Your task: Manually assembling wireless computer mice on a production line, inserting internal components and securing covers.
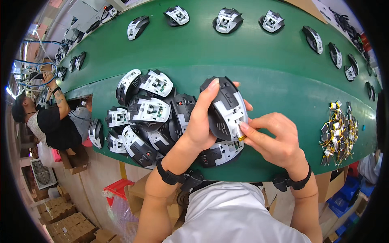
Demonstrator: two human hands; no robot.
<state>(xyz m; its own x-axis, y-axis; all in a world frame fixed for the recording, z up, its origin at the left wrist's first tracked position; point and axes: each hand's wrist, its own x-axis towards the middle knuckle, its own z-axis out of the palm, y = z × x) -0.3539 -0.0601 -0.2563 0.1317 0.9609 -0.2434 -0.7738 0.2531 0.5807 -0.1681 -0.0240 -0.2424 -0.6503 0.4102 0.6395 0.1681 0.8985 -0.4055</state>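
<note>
A black and white computer mouse (228,106), its white inner frame uncovered, rests in my left hand (197,119), whose fingers wrap round its sides above the table. At the mouse's lower end, my right hand (277,135) pinches a small battery with a yellow edge (242,138) against the white frame; fingertips cover most of it. Just below my hands, another half-open mouse (223,153) lies on the table. Several similar mice are heaped to the left, one with its white frame up (149,109). At the right lies a pile of small batteries (337,133) with yellow tape and wires.
On the green table (279,83), more mice stand spaced along the far strip, including one at top centre (227,21). At the left, another person (52,113) works at the same line. Cardboard boxes (73,229) and a red bin (117,189) stand on the floor.
</note>
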